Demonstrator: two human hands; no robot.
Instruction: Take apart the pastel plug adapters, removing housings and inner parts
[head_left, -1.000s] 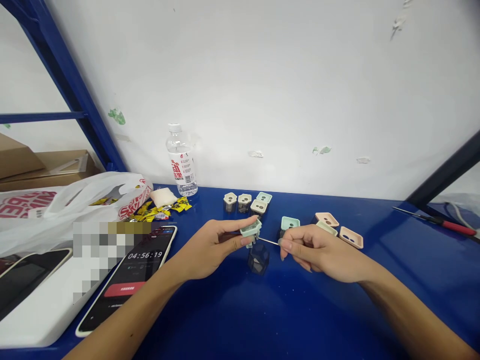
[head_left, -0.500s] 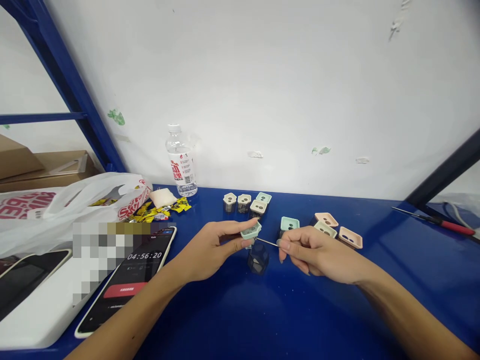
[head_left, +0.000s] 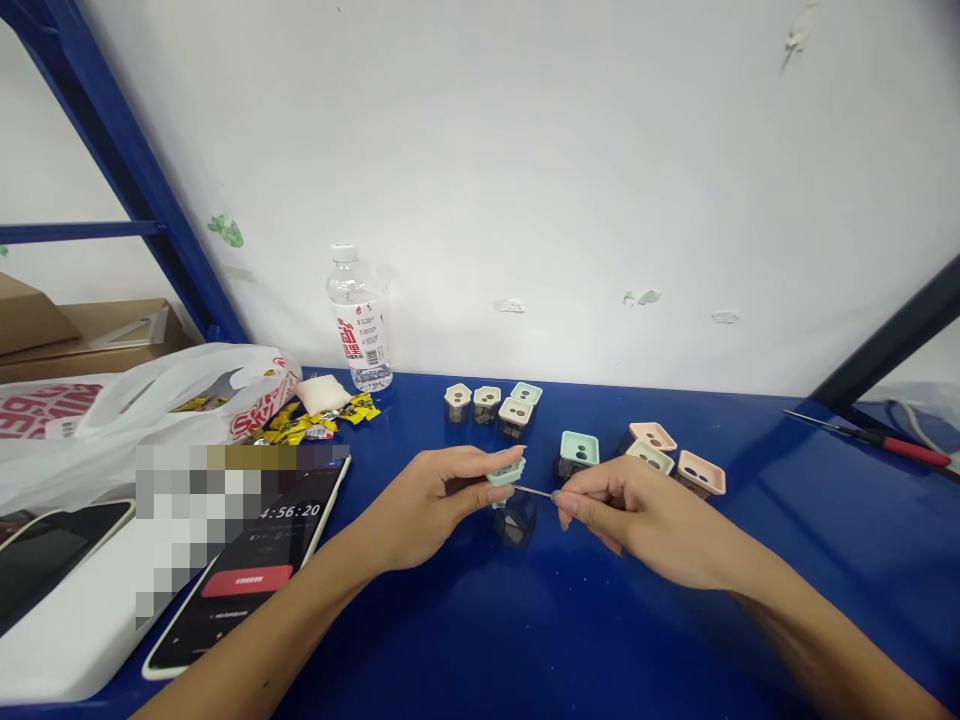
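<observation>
A glossy blue worktop (head_left: 450,640) runs back to a white wall (head_left: 480,150). Nearest, at left, lies a phone (head_left: 251,570). Beyond it, the left hand (head_left: 420,510) pinches a mint-green pencil-sharpener top (head_left: 507,471) near a dark translucent container (head_left: 516,528); the right hand (head_left: 645,515) grasps a slim metal rod (head_left: 534,491) pointing at that top. Farther back stand sharpeners (head_left: 516,412) in two groups, then a water bottle (head_left: 360,335) near the wall.

On the table (head_left: 457,640), four containers (head_left: 516,420) stood behind the left grip (head_left: 427,505), four more behind the right grip (head_left: 645,520) — the bottle (head_left: 360,335) left of them all, the phone (head_left: 247,578) before it, the screwdriver (head_left: 900,447) far right.
</observation>
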